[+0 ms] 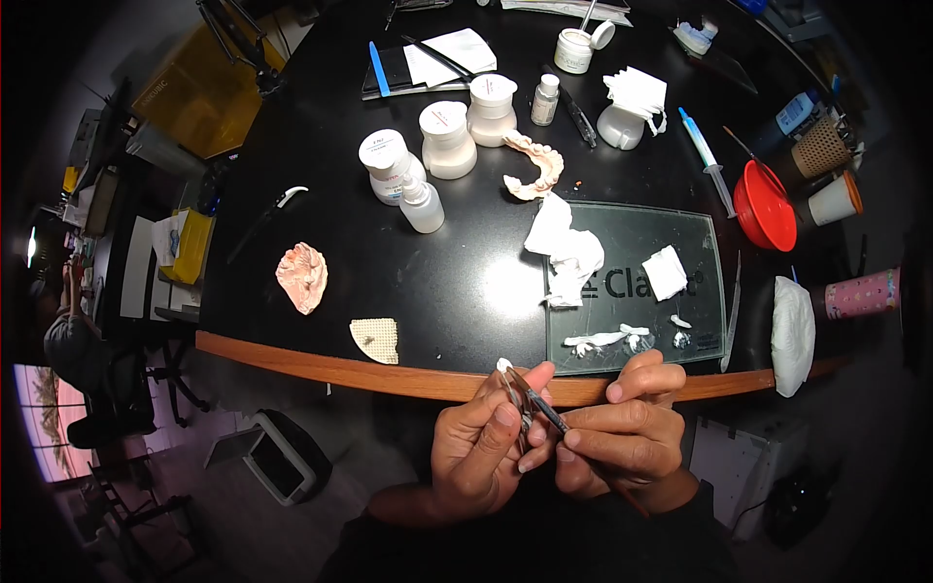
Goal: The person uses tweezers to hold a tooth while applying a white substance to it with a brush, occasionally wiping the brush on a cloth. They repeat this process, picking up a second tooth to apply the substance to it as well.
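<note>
Both hands meet at six o'clock off the bench (292,350) edge, left hand (481,452) pinching a small white piece (504,366) steady while right hand (622,437) grips a thin instrument (536,400) against it.

This is a dental laboratory workbench. A black counter (321,194) with a wooden edge carries a cream plaster cast of a tooth arch (533,167), a pink denture base (302,277), white powder jars (447,139), a syringe (708,157), a red mixing bowl (764,206) and a glass mixing slab (637,284) dotted with white paste. Shelving and stools stand beyond.
</note>
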`<action>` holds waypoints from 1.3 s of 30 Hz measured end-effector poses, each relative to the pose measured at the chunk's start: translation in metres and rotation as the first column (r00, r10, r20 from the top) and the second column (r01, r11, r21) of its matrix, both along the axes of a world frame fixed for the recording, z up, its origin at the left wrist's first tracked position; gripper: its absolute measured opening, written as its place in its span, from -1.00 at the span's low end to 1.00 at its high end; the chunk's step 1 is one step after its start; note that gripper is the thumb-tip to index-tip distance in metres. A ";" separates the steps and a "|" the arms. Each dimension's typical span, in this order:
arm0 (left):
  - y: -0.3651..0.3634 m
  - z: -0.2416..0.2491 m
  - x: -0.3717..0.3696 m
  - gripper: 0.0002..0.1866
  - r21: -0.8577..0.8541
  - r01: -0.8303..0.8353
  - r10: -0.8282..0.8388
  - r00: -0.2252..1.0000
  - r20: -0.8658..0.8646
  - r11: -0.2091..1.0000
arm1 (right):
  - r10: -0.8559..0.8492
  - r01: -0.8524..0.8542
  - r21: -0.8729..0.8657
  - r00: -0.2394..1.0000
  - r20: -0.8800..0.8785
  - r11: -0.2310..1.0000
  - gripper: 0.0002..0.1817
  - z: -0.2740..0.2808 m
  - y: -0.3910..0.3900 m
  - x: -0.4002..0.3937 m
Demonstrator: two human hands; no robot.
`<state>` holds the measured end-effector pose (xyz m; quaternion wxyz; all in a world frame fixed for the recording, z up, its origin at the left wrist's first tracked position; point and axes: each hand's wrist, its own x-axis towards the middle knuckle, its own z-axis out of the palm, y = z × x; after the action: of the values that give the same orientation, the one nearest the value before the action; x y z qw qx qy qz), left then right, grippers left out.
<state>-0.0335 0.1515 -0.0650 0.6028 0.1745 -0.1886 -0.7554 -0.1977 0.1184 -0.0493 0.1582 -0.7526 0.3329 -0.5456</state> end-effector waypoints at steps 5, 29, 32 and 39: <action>-0.001 0.001 0.000 -0.54 -0.007 -0.002 0.002 1.000 0.009 1.000 | 0.002 -0.002 0.005 1.000 -0.009 1.000 -0.81 0.000 0.001 -0.001; -0.001 0.000 -0.001 -0.54 -0.015 -0.004 0.004 1.000 0.000 1.000 | 0.005 -0.005 0.004 1.000 0.001 1.000 -0.85 0.002 0.000 0.000; -0.001 0.001 0.000 -0.54 -0.013 -0.002 0.003 1.000 0.014 1.000 | 0.010 -0.010 0.012 1.000 -0.013 1.000 -0.85 0.003 -0.001 0.000; -0.001 0.001 0.000 -0.54 -0.015 0.003 -0.003 1.000 -0.014 1.000 | -0.016 0.017 -0.025 0.999 0.036 1.000 -0.87 -0.002 0.000 0.000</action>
<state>-0.0337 0.1501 -0.0639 0.6041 0.1646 -0.1901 -0.7562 -0.1974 0.1186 -0.0509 0.1500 -0.7420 0.3293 -0.5644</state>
